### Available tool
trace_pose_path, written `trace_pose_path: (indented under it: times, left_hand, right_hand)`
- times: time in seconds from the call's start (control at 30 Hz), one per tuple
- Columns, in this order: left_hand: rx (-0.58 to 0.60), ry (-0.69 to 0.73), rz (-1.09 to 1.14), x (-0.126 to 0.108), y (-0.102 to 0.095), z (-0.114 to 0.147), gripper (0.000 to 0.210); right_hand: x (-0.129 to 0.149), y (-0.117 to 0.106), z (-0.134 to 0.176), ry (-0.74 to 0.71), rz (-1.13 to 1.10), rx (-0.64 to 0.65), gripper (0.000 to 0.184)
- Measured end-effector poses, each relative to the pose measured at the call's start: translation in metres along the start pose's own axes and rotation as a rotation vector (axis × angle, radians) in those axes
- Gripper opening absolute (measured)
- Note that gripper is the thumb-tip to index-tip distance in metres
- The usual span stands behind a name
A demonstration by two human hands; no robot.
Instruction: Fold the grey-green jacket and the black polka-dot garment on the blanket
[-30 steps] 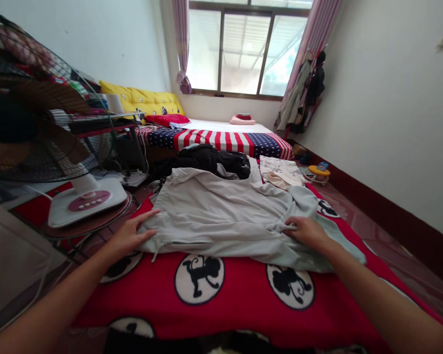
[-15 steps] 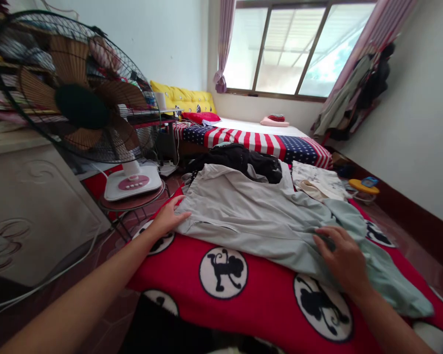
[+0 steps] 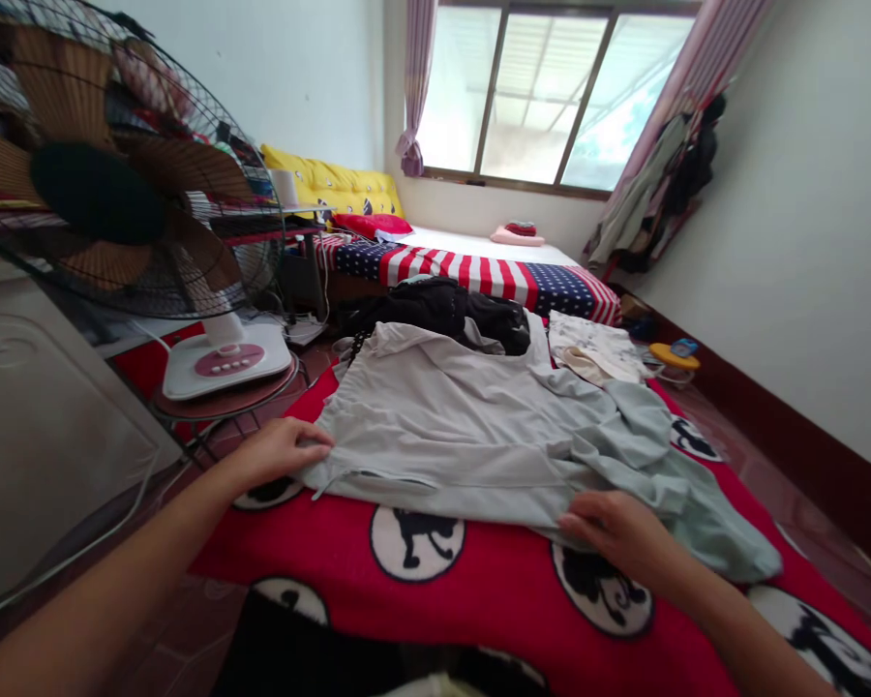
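A pale grey-green jacket [image 3: 450,407] lies spread on a red blanket [image 3: 494,590] with round black-and-white monkey prints. It has a pocket slit near its front edge and a short cord at its left corner. My left hand [image 3: 280,453] is closed on that left corner, thumb and fingers pinching the cloth. On the near edge, toward the right, my right hand [image 3: 614,532] has its fingers curled together on the fabric. Beyond my right hand, a rumpled sleeve stretches across the blanket to the right.
Black clothes [image 3: 435,308] are heaped behind the jacket, with a folded white patterned garment [image 3: 595,344] to their right. A fan [image 3: 225,358] stands on a round stool at left. Farther back are a bed with a flag-pattern cover [image 3: 471,276] and a yellow stool [image 3: 674,358].
My left hand has moved down and left to the jacket's corner. My right hand has come nearer, its fingers drawn together on the near edge. The view has shifted right.
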State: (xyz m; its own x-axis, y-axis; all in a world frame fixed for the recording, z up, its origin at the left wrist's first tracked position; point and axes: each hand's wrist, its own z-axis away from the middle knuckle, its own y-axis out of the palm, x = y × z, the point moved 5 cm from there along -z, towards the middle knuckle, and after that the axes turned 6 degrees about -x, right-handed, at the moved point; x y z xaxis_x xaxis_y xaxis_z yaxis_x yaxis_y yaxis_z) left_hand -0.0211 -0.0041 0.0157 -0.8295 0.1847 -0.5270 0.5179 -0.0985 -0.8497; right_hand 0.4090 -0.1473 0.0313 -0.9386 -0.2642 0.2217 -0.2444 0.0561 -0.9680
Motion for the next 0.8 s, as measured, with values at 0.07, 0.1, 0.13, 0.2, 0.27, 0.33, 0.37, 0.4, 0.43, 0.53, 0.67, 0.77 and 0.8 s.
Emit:
trace_pose_path:
  times: [0.07,0.1,0.13,0.2,0.27,0.33,0.37,0.4,0.43,0.53,0.67,0.77,0.8]
  left_hand:
    - [-0.171,0.08,-0.173,-0.011,-0.008,-0.006,0.035]
    - [-0.27,0.142,-0.208,-0.021,-0.011,-0.01,0.035]
    - [-0.339,0.223,-0.206,-0.033,-0.01,-0.014,0.033]
    - [-0.369,0.393,-0.127,-0.059,-0.001,-0.023,0.029]
    - [-0.299,0.503,-0.051,-0.079,0.016,-0.031,0.026]
    - [-0.223,0.55,-0.03,-0.09,0.033,-0.039,0.023]
    - [-0.194,0.562,-0.038,-0.092,0.04,-0.041,0.02]
    - [-0.174,0.571,-0.048,-0.092,0.044,-0.044,0.016]
    - [-0.168,0.574,-0.054,-0.091,0.047,-0.046,0.015]
    - [-0.257,0.518,-0.025,-0.086,0.042,-0.05,0.018]
    - [-0.465,0.41,0.028,-0.085,0.032,-0.048,0.019]
    - [-0.433,0.488,-0.011,-0.093,0.04,-0.042,0.018]
    - [-0.388,0.519,-0.037,-0.094,0.045,-0.041,0.018]
  right_hand:
    - [0.001,-0.014,-0.013,0.034,-0.047,-0.163,0.037]
    - [0.001,-0.02,-0.022,0.037,-0.07,-0.259,0.033]
    - [0.001,-0.025,-0.031,0.036,-0.081,-0.343,0.029]
    - [-0.002,-0.027,-0.05,0.034,-0.049,-0.434,0.021]
    - [-0.007,-0.021,-0.068,0.032,0.025,-0.405,0.023]
    - [-0.015,-0.012,-0.08,0.053,0.085,-0.298,0.023]
    - [-0.02,-0.008,-0.083,0.069,0.099,-0.244,0.019]
    - [-0.024,-0.006,-0.083,0.08,0.104,-0.209,0.014]
    - [-0.026,-0.007,-0.082,0.087,0.103,-0.204,0.011]
    - [-0.027,-0.02,-0.074,0.077,0.092,-0.379,0.012]
    - [-0.022,-0.029,-0.064,0.105,0.112,-0.642,0.011]
    - [-0.02,-0.018,-0.064,0.134,0.153,-0.649,0.011]
    - [-0.02,-0.014,-0.064,0.141,0.16,-0.646,0.011]
